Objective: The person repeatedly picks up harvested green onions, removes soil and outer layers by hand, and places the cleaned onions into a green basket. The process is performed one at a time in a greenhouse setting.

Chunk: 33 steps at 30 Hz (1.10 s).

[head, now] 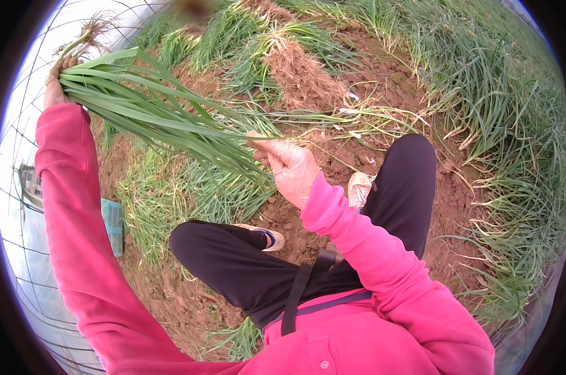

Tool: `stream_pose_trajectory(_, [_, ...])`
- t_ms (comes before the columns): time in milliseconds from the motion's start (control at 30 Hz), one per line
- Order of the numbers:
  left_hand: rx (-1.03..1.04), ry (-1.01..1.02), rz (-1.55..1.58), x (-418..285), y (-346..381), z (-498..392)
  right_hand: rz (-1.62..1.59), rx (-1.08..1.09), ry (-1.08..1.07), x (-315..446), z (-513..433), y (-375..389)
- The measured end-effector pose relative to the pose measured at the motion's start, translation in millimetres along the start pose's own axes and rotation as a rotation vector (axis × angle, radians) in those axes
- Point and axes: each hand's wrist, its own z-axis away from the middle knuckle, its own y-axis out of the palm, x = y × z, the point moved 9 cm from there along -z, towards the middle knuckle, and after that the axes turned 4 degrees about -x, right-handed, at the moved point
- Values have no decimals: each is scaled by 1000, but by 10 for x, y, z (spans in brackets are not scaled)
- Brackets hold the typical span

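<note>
My left hand [58, 83], raised at the upper left, grips a bunch of long, flat-leaved green allium plants [147, 101] near the base. Stringy roots [91, 30] stick out above the fist, and the leaves hang across to the right. At the far end of the leaves, my right hand [290, 164] pinches a leaf tip between thumb and fingers. Behind the bunch, more pulled plants lie on the soil, among them a pile with a thick mat of brown roots [304, 75] turned toward me.
Loose green plants [208, 192] spread over the brown soil [180, 300] left of my shoes. A standing row of plants [513, 122] runs along the right. A blue plastic crate [112, 225] stands beside my left sleeve. Pale stalks [377, 117] lie ahead of my knee.
</note>
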Motion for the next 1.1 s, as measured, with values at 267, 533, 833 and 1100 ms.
stream_pose_trajectory(267, [271, -18, 121, 18, 203, 362, -232, 1, 242, -94, -103, 271])
stream_pose_trajectory(533, [517, -185, 272, 204, 489, 589, -255, -100, 332, -109, -145, 243])
stream_pose_trajectory(833, [439, -202, 238, 426, 415, 551, 617, 109, 218, -49, -160, 94])
stream_pose_trajectory(1100, [364, -153, 265, -7, 180, 164, 884, 161, 296, -734, 13, -412])
